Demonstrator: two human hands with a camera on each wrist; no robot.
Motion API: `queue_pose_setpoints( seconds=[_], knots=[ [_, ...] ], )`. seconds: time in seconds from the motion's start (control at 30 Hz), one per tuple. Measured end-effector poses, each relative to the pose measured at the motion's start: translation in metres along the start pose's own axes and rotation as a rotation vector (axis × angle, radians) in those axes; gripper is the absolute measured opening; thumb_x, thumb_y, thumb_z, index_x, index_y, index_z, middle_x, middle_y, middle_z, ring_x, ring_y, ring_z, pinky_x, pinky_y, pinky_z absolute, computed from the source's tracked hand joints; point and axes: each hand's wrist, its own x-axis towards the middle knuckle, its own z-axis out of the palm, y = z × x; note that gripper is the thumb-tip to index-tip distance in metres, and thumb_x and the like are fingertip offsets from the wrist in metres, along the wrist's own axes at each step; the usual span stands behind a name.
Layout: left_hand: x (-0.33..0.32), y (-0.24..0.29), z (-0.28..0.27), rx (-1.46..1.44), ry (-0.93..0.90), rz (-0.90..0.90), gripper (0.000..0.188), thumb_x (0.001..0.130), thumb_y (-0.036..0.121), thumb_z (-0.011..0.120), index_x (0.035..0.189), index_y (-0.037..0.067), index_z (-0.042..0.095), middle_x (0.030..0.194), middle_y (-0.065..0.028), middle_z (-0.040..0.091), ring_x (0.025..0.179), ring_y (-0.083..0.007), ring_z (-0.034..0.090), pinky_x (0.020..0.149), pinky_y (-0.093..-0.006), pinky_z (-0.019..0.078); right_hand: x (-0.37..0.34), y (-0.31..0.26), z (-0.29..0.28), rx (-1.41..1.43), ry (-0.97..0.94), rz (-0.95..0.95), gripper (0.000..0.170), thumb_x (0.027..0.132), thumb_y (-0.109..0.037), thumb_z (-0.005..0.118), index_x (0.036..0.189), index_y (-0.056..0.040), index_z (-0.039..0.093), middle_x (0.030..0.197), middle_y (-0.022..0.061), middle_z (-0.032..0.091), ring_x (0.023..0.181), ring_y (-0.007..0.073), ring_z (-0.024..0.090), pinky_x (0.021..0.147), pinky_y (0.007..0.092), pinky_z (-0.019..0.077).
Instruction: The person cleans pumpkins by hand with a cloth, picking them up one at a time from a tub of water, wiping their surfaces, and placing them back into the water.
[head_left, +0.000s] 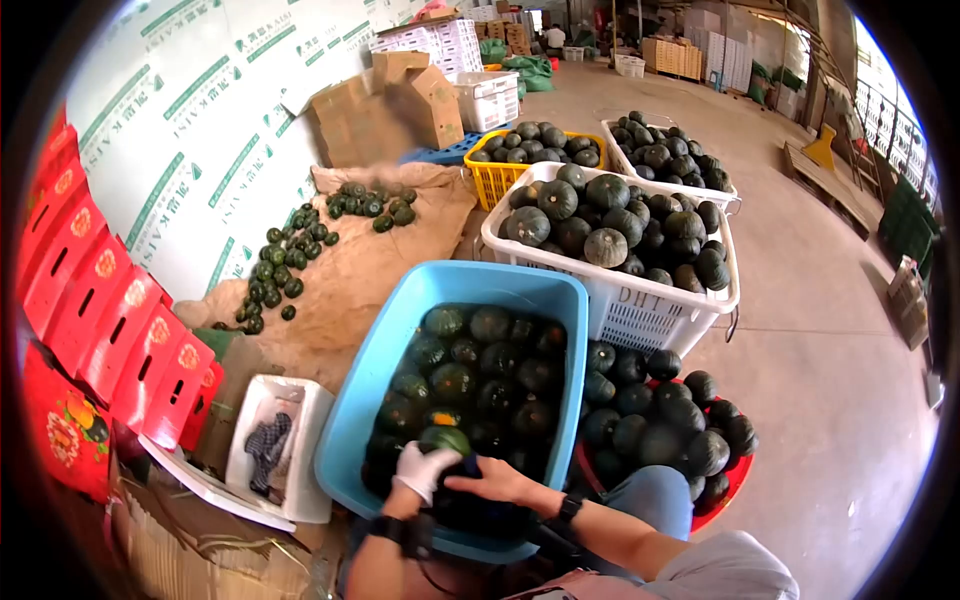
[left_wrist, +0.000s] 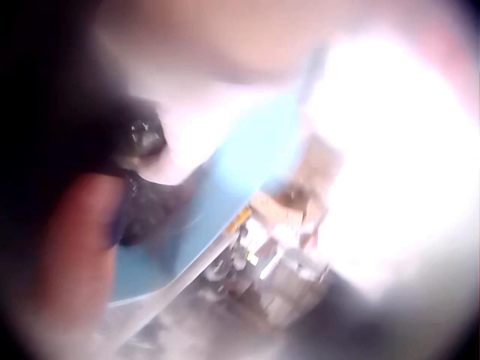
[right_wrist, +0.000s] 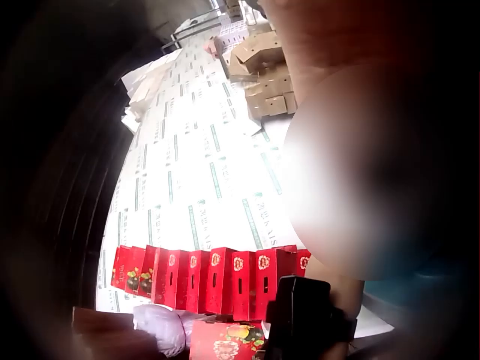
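Observation:
In the head view, my left hand, in a white glove, grips a green squash over the blue tub. My bare right hand is close beside it, fingers bent around something dark blue, perhaps a cloth, partly hidden. Several dark squashes lie in water in the tub. The left wrist view is blurred, showing the white glove and the tub's blue wall. A bright blur covers much of the right wrist view.
A red basin of squashes stands right of the tub, with white crates and a yellow crate behind. Squashes lie on brown sheeting. At left are a foam box and red cartons.

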Motion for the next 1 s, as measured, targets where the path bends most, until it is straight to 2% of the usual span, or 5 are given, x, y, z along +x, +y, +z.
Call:
queue_pose_setpoints(
  seconds=[0.23, 0.27, 0.43, 0.6, 1.0],
  knots=[
    [0.084, -0.059, -0.102, -2.164, 0.205, 0.034, 0.072, 0.082, 0.048, 0.068, 0.139, 0.016, 0.039, 0.15, -0.0165, 0.032, 0.137, -0.0305, 0.034, 0.101, -0.0517, 0.0436, 0.04, 0.054, 0.007, -0.134, 0.155, -0.062, 0.036, 0.082, -0.016, 0.048, 0.11, 0.0042, 0.055, 0.106, 0.0296, 0.062, 0.103, 0.0443, 0.059, 0.09, 0.0478, 0.0483],
    [0.082, 0.001, -0.1, -1.796, 0.788, -0.033, 0.081, 0.084, 0.059, 0.06, 0.146, 0.015, 0.031, 0.154, -0.0137, 0.026, 0.142, -0.0292, 0.025, 0.108, -0.0563, 0.0308, 0.049, 0.057, 0.004, 0.041, 0.17, 0.088, 0.039, 0.082, -0.016, 0.051, 0.115, 0.0038, 0.054, 0.108, 0.0291, 0.062, 0.105, 0.0419, 0.059, 0.091, 0.0447, 0.0476],
    [0.061, -0.062, -0.026, 0.446, -0.318, -0.665, 0.091, 0.069, 0.052, 0.073, 0.139, 0.003, 0.044, 0.148, -0.02, 0.035, 0.132, -0.0375, 0.037, 0.108, -0.0392, 0.0326, 0.039, 0.012, -0.017, -0.449, 0.477, 0.165, 0.04, 0.084, -0.02, 0.055, 0.117, 0.0011, 0.056, 0.113, 0.0254, 0.057, 0.106, 0.0458, 0.051, 0.095, 0.0473, 0.0435],
    [0.076, 0.012, -0.036, 0.667, -0.44, -0.801, 0.095, 0.066, 0.053, 0.078, 0.145, 0.022, 0.035, 0.15, -0.0185, 0.03, 0.138, -0.0338, 0.029, 0.108, -0.0553, 0.0302, 0.106, 0.058, -0.009, -0.313, -0.349, -0.013, 0.036, 0.081, -0.018, 0.049, 0.106, 0.0023, 0.065, 0.112, 0.0254, 0.061, 0.099, 0.0457, 0.059, 0.088, 0.0493, 0.0474],
    [0.093, -0.242, 0.054, 0.898, -0.495, -0.337, 0.056, 0.076, 0.027, 0.065, 0.129, 0.01, 0.055, 0.133, -0.0157, 0.054, 0.128, -0.0306, 0.049, 0.101, -0.0455, 0.0427, 0.221, 0.204, 0.079, -0.588, -0.14, -0.275, 0.034, 0.084, -0.029, 0.052, 0.101, -0.006, 0.07, 0.107, 0.0171, 0.067, 0.099, 0.0376, 0.063, 0.087, 0.0427, 0.0502]
  ],
)
